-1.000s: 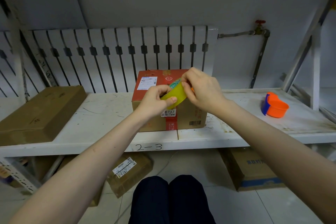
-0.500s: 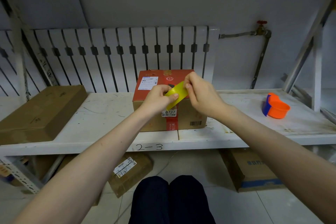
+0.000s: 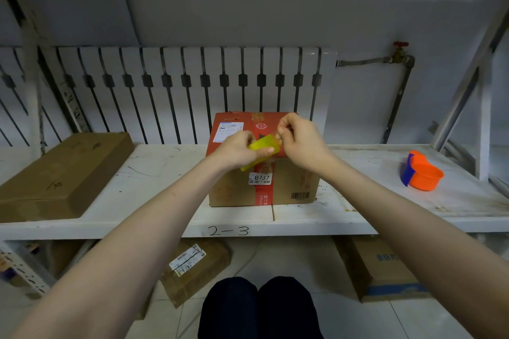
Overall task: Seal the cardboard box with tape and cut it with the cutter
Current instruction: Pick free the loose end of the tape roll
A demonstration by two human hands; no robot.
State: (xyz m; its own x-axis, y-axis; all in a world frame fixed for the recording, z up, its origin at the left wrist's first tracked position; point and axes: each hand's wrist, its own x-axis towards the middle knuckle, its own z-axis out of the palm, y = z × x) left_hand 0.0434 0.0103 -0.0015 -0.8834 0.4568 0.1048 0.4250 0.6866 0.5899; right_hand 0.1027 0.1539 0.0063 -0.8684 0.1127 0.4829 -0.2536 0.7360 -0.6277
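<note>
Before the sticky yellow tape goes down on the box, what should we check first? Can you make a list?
1. Left hand grips the yellow tape: ok.
2. Right hand pinches the tape's other end: ok.
3. Tape is above the cardboard box: ok.
4. Tape is flat, not twisted: cannot tell.
5. Box flaps are fully shut: cannot tell.
6. Orange tape cutter waits on the shelf: ok.

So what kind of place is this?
Probably a stockroom or packing area: a white metal shelf hand-marked "2-3", brown cardboard boxes on it, and labelled parcels on the floor.
</note>
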